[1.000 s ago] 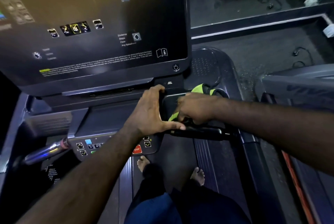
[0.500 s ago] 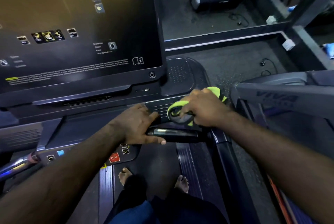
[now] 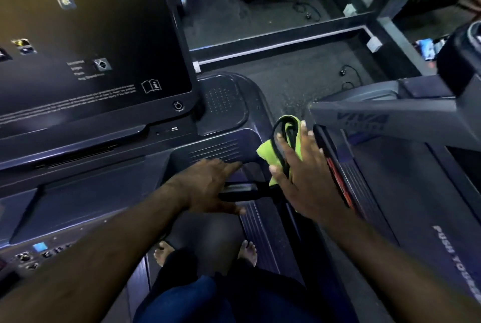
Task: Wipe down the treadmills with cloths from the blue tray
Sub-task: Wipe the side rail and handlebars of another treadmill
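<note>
I stand on a dark treadmill whose big screen [image 3: 104,36] fills the upper left. A yellow-green cloth with black edging [image 3: 265,153] lies on the right end of the console, by the side rail. My right hand [image 3: 304,174] presses flat on it, fingers straight and the thumb beside the cloth. My left hand [image 3: 208,187] rests on the console next to the vent slats, fingers stretched out. Its thumb lies below the short black handle [image 3: 242,190], which runs between thumb and fingers. No blue tray is in view.
A second treadmill's grey arm [image 3: 390,119] juts in from the right, close to my right hand. The button panel [image 3: 39,252] sits at lower left. My bare feet [image 3: 161,252] stand on the belt. Cables [image 3: 348,75] lie on the dark floor ahead.
My right hand has opened flat and slid the cloth right and forward toward the side rail. My left hand stays at the black handle, fingers now spread. The view has shifted right.
</note>
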